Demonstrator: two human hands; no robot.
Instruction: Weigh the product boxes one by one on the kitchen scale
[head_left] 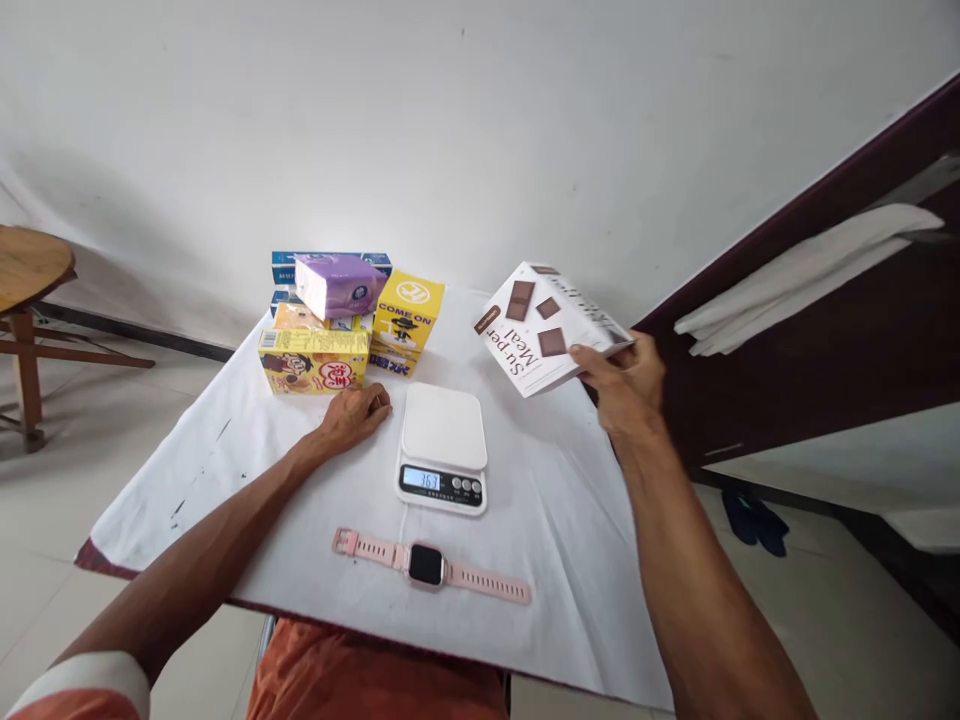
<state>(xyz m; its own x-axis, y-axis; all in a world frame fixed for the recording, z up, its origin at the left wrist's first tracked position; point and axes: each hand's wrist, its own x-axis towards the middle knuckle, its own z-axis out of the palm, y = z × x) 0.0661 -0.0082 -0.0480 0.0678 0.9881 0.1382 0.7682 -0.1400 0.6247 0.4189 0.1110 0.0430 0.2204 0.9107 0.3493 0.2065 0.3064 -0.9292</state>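
My right hand [632,385] grips a white "Su-per Meal" box [534,325] by its lower right corner. Brown chocolate squares are printed on its face. The box is tilted and held up to the right of a white kitchen scale [444,428], apart from it. The scale's plate bears nothing, and its lit display appears to read 363. Just left of the scale, my left hand [355,414] rests on the white cloth with its fingers curled in; nothing shows in it. A yellow snack box [313,362] stands right behind that hand.
A yellow "COME ON" box [407,312], a purple tissue pack [343,285] and blue boxes [283,268] are grouped at the back left. A pink-strapped smartwatch [426,566] lies before the scale on the cloth-covered table [585,600]. A wooden stool [34,265] stands left.
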